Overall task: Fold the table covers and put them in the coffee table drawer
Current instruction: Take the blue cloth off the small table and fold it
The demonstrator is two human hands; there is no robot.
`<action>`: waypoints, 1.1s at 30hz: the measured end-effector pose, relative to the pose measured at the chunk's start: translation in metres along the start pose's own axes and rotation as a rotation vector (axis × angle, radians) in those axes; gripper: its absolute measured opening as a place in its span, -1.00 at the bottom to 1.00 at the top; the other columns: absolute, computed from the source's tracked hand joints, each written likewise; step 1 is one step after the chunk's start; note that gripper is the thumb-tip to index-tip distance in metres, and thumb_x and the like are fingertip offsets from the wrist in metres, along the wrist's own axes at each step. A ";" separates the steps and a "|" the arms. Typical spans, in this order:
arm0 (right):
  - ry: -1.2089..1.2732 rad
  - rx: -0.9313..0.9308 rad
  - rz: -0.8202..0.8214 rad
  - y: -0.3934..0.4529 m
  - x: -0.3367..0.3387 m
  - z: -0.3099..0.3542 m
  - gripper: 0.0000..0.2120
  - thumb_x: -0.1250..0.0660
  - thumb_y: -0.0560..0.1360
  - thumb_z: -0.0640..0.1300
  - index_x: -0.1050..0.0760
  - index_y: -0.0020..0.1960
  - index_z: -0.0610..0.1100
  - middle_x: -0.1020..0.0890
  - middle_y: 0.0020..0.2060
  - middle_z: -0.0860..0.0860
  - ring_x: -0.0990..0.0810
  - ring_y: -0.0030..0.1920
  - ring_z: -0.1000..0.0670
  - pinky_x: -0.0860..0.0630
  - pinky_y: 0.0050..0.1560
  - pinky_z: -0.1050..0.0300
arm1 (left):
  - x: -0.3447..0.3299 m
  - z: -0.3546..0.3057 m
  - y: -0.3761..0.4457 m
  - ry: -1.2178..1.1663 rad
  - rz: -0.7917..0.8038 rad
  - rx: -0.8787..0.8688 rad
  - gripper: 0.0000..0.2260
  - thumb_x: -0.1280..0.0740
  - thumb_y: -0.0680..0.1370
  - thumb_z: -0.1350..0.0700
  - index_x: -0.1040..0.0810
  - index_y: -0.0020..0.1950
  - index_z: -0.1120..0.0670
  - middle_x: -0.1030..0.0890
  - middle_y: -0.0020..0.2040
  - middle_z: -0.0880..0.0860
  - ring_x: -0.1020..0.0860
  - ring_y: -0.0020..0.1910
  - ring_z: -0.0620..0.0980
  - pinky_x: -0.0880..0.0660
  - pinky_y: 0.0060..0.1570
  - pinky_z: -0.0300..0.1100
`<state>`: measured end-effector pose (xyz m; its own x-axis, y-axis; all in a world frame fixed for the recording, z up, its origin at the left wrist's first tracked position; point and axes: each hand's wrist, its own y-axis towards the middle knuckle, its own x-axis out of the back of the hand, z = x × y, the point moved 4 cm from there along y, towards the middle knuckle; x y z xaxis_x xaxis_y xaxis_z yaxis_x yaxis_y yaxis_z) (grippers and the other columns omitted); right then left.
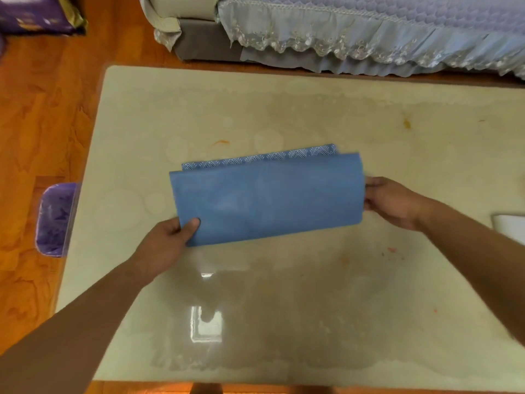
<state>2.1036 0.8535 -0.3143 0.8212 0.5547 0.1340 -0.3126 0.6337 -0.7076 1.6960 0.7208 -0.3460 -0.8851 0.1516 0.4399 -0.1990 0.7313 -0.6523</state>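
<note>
1. Here, in the head view, the blue table cover (267, 199) lies folded into a long band in the middle of the coffee table (284, 109), its long axis running left to right, the right end tipped a little farther from you than the left. A patterned under-layer peeks out along the far edge.
2. Your left hand (167, 240) pinches the near-left corner, thumb on top and the fingers curled beneath.
3. Your right hand (390, 201) grips the right end, where the fold looks rounded; its fingertips go behind the cloth, so you cannot tell how far they wrap.
4. So the cover sits between your hands, each at one short end, and neither hand is plainly nearer to its middle.
5. The next fold, as a judgement, turns on that axis: bring one short end across to the other, left over right or the reverse, to halve the length.
6. No drawer shows in this view, so you cannot tell which way the stowing goes. A purple bin (55, 218) stands on the floor to the left, a sofa (369, 32) beyond the far edge.
</note>
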 end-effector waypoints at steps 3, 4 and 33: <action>0.258 -0.072 -0.197 0.006 -0.011 -0.010 -0.49 -0.01 0.69 0.20 -0.62 0.06 -0.09 -0.72 -0.17 0.04 -0.68 -0.18 0.10 -0.49 0.00 0.12 | -0.009 -0.011 0.015 -0.068 -0.126 0.161 -0.72 -0.22 0.67 -0.14 -0.61 0.09 0.01 -0.66 0.07 0.03 -0.60 0.03 0.09 -0.48 0.09 -0.04; 0.230 -0.061 -0.210 0.005 -0.017 -0.012 -0.51 -0.07 0.66 0.23 -0.62 0.11 -0.08 -0.74 -0.11 0.04 -0.70 -0.11 0.10 -0.51 0.07 0.10 | -0.013 -0.013 0.018 -0.067 -0.158 0.186 -0.70 -0.20 0.68 -0.12 -0.59 0.07 0.07 -0.64 0.06 0.08 -0.57 0.01 0.13 -0.45 0.03 -0.05; -0.726 0.161 -1.172 0.028 -0.061 -0.058 -0.71 -0.12 0.67 -0.02 -0.44 -0.09 -0.19 -0.47 -0.15 -0.11 -0.33 -0.35 -0.16 -0.23 -0.14 -0.02 | -0.054 -0.022 0.007 0.365 -0.880 -0.102 -0.78 -0.18 0.65 0.07 -0.38 0.20 0.19 -0.50 0.09 0.24 -0.47 0.02 0.30 -0.35 -0.06 0.11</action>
<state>2.0724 0.8059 -0.3831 0.2259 -0.2168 0.9497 0.2869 0.9465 0.1478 1.7515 0.7324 -0.3600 -0.2469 -0.2947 0.9231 -0.6774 0.7337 0.0531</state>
